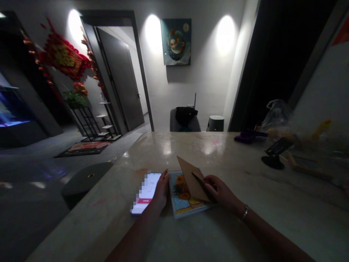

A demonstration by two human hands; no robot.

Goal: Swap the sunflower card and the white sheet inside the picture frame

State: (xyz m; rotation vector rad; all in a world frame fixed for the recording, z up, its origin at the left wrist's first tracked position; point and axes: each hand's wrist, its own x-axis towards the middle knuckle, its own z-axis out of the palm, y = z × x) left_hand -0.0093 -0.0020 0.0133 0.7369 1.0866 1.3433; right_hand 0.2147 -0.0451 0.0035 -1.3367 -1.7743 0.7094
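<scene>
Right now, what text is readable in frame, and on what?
"13" on the phone screen, near its top; the rest of the screen is pixelated and unreadable.
Gold marks on the red hanging ornament: too blurred to read.
No other readable text.

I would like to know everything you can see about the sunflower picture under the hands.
The sunflower picture is a flat rectangular panel with a pale border, showing orange-yellow flowers on blue above a yellow band. Its surface looks slightly glossy. It lies on the pale stone counter. A brown card covers its upper right part, and the left hand touches its left edge.
</scene>
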